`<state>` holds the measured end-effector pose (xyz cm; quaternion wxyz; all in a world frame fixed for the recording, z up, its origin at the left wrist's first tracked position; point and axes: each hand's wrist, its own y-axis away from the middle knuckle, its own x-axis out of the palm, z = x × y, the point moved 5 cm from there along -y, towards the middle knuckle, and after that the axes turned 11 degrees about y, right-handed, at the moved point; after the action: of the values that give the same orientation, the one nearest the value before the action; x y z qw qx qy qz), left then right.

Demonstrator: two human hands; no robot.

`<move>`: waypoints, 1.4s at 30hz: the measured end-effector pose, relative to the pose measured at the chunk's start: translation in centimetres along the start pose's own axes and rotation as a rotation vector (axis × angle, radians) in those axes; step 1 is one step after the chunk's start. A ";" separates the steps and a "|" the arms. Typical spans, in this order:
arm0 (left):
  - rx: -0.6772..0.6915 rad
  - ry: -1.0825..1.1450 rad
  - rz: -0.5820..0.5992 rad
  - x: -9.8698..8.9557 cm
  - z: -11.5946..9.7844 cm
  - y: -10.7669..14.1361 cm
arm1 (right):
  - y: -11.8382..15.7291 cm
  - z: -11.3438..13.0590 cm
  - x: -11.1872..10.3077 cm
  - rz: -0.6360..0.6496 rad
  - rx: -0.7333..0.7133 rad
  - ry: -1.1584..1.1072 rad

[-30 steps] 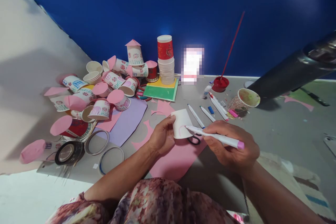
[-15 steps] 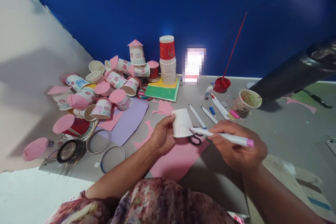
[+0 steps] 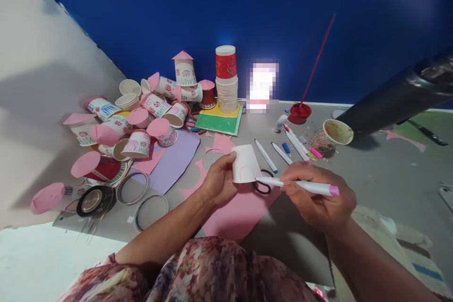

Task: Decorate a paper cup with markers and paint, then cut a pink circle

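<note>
A white paper cup (image 3: 245, 164), turned upside down, is held by its left side in my left hand (image 3: 220, 180). A faint pink curved line shows on its lower front. My right hand (image 3: 318, 196) grips a white marker with a pink end (image 3: 307, 186); its tip points left, at the cup's lower right edge. Whether the tip touches the cup I cannot tell. Beneath the cup lie pink paper (image 3: 237, 217) and black-handled scissors (image 3: 262, 188), partly hidden. More markers (image 3: 266, 155) lie just beyond.
Decorated cups with pink paper tops (image 3: 136, 144) crowd the left side. A cup stack (image 3: 227, 94) stands on a green and yellow packet (image 3: 221, 125). Tape rolls (image 3: 132, 188) lie front left. A red pot with a stick (image 3: 299, 114) and patterned cup (image 3: 331, 137) stand right.
The marker tip has moved slightly down and left along the cup's lower edge, and my right hand has shifted a little left. My left hand holds the cup almost unmoved.
</note>
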<state>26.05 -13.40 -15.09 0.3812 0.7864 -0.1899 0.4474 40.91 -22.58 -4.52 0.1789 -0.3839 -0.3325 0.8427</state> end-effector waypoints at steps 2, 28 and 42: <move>-0.002 -0.012 0.002 0.0 0.0 0.0 | -0.1 0.1 0.0 0.011 -0.013 -0.013; 0.025 -0.015 -0.014 -0.2 0.2 0.4 | 0.1 -0.3 0.1 -0.042 0.015 0.013; 0.038 -0.005 0.012 -0.1 0.4 0.3 | 0.2 0.0 0.3 -0.055 -0.016 -0.002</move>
<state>26.07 -13.92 -15.14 0.3629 0.7935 -0.1870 0.4513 40.71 -22.53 -4.88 0.1985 -0.3752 -0.3499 0.8351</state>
